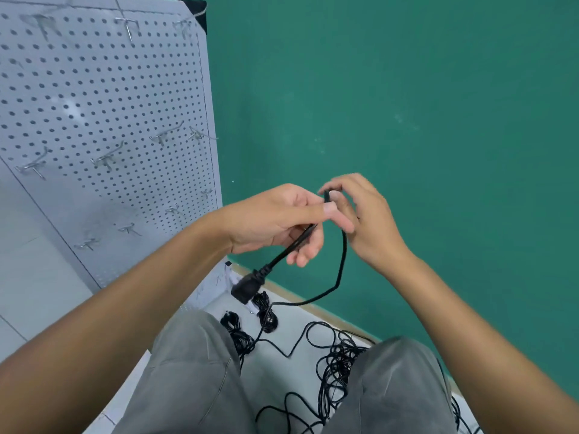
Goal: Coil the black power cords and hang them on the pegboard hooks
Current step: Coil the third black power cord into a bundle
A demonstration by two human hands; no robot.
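Note:
My left hand point(275, 220) grips a black power cord point(343, 261) near its plug end, and the black plug point(247, 288) hangs below the palm. My right hand point(363, 214) pinches the same cord just past the left thumb, forming a small loop that drops down and trails to the floor. The grey pegboard point(94, 120) leans at the left with several bare metal hooks point(105, 159). Two coiled cords point(266, 314) lie on the floor by the board's foot. A loose tangle of black cord point(338, 358) lies between my knees.
A green wall point(407, 104) fills the right and middle of the view. Pale floor tiles point(291, 324) show below, partly covered by my grey trouser legs point(194, 371).

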